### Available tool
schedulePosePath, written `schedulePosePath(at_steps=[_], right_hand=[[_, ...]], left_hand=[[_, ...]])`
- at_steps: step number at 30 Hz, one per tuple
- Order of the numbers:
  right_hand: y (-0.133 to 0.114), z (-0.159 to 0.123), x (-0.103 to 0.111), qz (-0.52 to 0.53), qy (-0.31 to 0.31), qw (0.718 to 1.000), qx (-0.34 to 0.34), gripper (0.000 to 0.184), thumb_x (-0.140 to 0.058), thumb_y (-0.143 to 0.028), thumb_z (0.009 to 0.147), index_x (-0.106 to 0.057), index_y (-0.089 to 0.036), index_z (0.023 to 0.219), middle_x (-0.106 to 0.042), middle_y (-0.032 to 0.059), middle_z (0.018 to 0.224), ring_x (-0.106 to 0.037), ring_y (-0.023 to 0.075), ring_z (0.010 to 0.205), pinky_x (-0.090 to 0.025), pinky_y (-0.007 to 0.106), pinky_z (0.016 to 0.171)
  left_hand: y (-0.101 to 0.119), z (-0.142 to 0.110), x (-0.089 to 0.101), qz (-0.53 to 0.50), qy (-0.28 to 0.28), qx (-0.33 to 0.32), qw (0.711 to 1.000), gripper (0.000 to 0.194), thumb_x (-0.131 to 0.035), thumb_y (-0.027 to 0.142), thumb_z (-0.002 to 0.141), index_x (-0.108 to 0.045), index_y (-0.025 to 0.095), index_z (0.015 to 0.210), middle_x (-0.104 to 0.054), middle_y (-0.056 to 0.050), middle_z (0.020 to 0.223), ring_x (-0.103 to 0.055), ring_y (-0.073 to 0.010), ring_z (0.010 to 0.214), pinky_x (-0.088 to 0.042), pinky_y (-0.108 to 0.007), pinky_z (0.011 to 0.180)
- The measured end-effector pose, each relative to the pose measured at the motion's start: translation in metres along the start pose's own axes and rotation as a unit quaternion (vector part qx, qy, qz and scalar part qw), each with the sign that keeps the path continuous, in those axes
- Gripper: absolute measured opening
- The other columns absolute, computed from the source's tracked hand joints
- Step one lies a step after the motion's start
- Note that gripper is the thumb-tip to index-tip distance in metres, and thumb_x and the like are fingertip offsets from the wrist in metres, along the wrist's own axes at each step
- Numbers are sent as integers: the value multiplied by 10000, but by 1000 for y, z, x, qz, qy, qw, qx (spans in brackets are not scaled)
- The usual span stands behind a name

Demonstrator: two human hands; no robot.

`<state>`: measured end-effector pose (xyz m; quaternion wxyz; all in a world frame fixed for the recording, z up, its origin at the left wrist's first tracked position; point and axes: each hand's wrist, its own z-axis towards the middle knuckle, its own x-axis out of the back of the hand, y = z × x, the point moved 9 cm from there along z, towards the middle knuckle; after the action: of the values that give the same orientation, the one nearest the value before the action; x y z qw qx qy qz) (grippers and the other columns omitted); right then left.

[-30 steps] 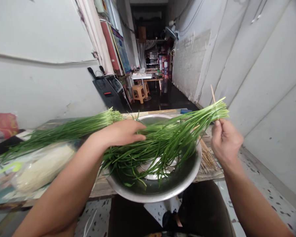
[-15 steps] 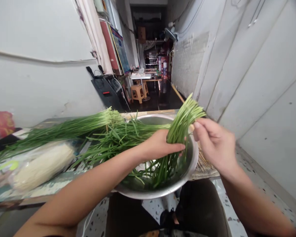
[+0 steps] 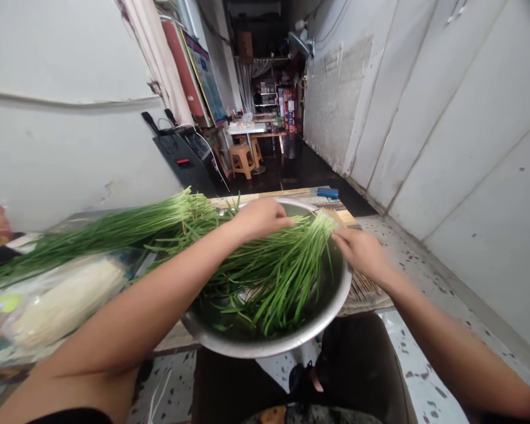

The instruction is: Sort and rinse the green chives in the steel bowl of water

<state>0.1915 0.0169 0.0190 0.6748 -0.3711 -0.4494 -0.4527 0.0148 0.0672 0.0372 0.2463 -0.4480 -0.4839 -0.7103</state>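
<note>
A wide metal bowl (image 3: 342, 294) sits before me with long green chives (image 3: 274, 282) heaped in it. The pale cut ends of one chive bunch (image 3: 322, 227) point toward the bowl's far right rim. Pinched at these ends are the fingers of my right hand (image 3: 360, 250); a smaller thing between them would be hidden. My left hand (image 3: 262, 218) reaches over the far side of the bowl, its fingers curled in at the stem ends of other chives. Part of its grip is hidden from me.
More chives (image 3: 159, 227) lie in a long pile left of the bowl, behind a clear bag of something pale (image 3: 70, 294). Thin sticks (image 3: 362, 287) lie on the table right of the bowl. A blue box (image 3: 327, 192) is at the table's far edge. A wall runs along the right.
My left hand has let go of the raised chive bunch and moved left and back. The bunch is lower, lying in the bowl. My right hand has come down slightly and left with it.
</note>
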Motion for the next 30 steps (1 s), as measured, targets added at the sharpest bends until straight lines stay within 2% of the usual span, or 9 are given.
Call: schedulePosePath(at_steps=[2, 4, 7, 10, 14, 18, 21, 26, 30], right_hand=[[1, 1, 5, 18, 21, 999, 22, 317, -377, -294, 924, -639, -180, 789, -665, 34, 780, -557, 140, 707, -295, 239, 630], [0, -3, 12, 3, 60, 998, 27, 343, -356, -289, 932, -629, -172, 761, -651, 39, 761, -548, 143, 721, -301, 238, 643], [-1, -10, 13, -47, 96, 994, -15, 332, -368, -277, 921, -610, -167, 722, -626, 47, 704, -526, 146, 684, -279, 252, 614], [-6, -10, 7, -82, 72, 992, -60, 308, -365, -248, 914, -612, -162, 751, -639, 63, 724, -533, 146, 659, -268, 267, 601], [-16, 0, -2, -75, -6, 993, -92, 296, -344, -193, 905, -630, -139, 849, -667, 96, 800, -567, 164, 680, -291, 269, 587], [-24, 9, 0, -88, -9, 992, -90, 284, -357, -170, 896, -640, -167, 908, -672, 74, 802, -578, 153, 690, -345, 255, 602], [-24, 11, -4, -93, -9, 991, -97, 277, -370, -143, 875, -642, -162, 922, -668, 75, 780, -583, 158, 676, -368, 255, 594], [-23, 11, -10, -74, -13, 992, -103, 251, -391, -145, 849, -633, -178, 908, -676, 49, 800, -599, 162, 697, -396, 256, 611], [-23, 10, -11, -56, -13, 993, -106, 248, -390, -152, 846, -624, -177, 925, -680, 58, 829, -605, 166, 728, -406, 258, 630]], left_hand=[[-1, 18, 1, -5, 41, -43, 998, 198, -600, 319, 754, -745, 186, 778, -696, -73, 783, -606, -207, 743, -417, -274, 732], [-7, 37, -21, 32, 36, -65, 997, 224, -557, 238, 777, -745, 188, 888, -707, -67, 927, -612, -215, 879, -421, -278, 814], [-18, 62, -60, 101, 16, -70, 992, 327, -506, 212, 813, -692, 196, 1082, -665, -78, 1111, -574, -227, 1044, -398, -305, 912], [-23, 76, -80, 151, 9, -67, 986, 318, -524, 246, 811, -695, 205, 1076, -666, -105, 1094, -576, -255, 1041, -404, -335, 896], [-16, 77, -74, 186, 34, -65, 980, 270, -534, 277, 790, -724, 176, 953, -682, -140, 979, -602, -288, 957, -421, -351, 822], [-28, 76, -71, 197, 9, 5, 980, 255, -491, 282, 787, -705, 145, 803, -674, -158, 891, -621, -295, 840, -428, -328, 694], [-25, 76, -72, 207, -5, -15, 978, 258, -486, 293, 791, -690, 135, 782, -664, -177, 906, -615, -315, 846, -419, -336, 680], [-11, 70, -69, 263, 5, -53, 963, 339, -400, 295, 849, -691, 123, 831, -667, -200, 883, -615, -320, 836, -419, -364, 698], [-4, 65, -55, 252, 21, -71, 965, 365, -371, 321, 868, -679, 134, 808, -664, -186, 880, -607, -309, 833, -413, -358, 693]])
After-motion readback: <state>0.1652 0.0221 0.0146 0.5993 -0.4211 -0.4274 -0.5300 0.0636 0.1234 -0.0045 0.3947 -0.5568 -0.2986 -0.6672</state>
